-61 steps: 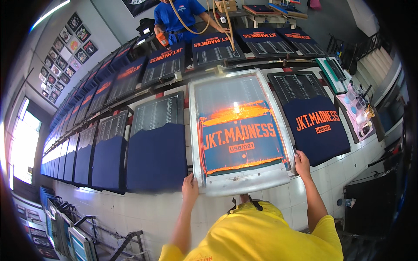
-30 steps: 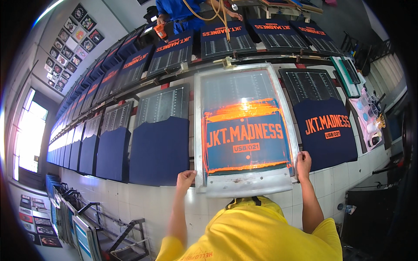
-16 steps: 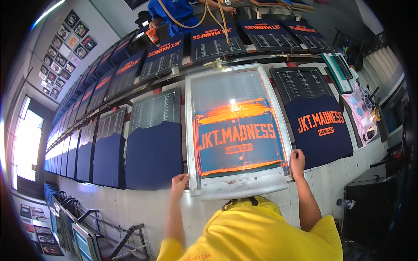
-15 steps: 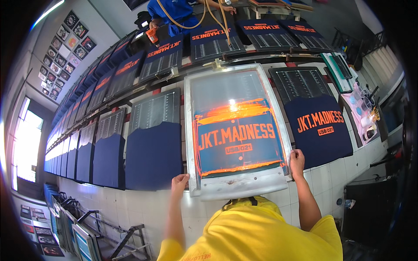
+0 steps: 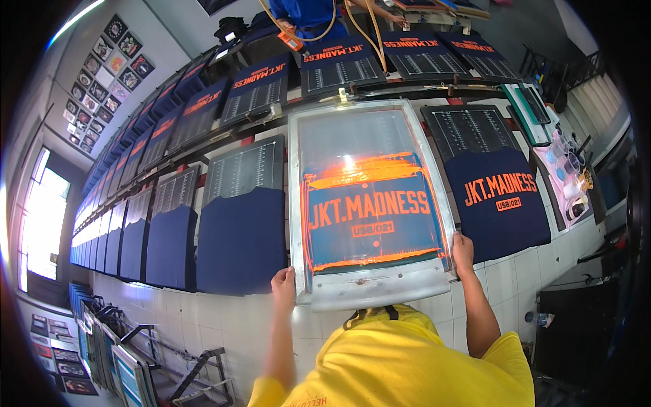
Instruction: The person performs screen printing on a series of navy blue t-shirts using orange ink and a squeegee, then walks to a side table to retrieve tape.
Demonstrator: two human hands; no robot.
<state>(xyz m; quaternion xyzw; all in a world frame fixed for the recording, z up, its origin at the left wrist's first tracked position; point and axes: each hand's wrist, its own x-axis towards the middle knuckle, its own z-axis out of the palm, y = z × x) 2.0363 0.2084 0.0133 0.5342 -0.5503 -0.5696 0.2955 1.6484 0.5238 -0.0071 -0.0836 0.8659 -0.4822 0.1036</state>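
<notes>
In front of me lies a screen printing frame (image 5: 371,296) with a pale metal border and see-through mesh. Wet orange ink (image 5: 359,175) is smeared across the mesh, and block lettering shows in orange through it. At the frame's near left corner my left hand (image 5: 284,288) is closed on the edge. My right hand (image 5: 463,254) grips the opposite edge, a little farther up. A dark navy shirt printed in orange (image 5: 502,220) is spread on a black board to the right. To the left, a plain navy shirt (image 5: 241,241) covers the near part of its board.
Rows of shirt boards run off to the left. Across the table a co-worker in blue (image 5: 308,15) holds an orange heat gun (image 5: 290,41) beside hanging hoses. A green tray (image 5: 525,112) and small containers (image 5: 569,163) stand at right. Metal racks (image 5: 196,376) stand lower left.
Both hands keep their hold on the frame, which has shifted only very slightly. Across the table, the co-worker's heat gun has moved to the right, and the hoses have swung right.
</notes>
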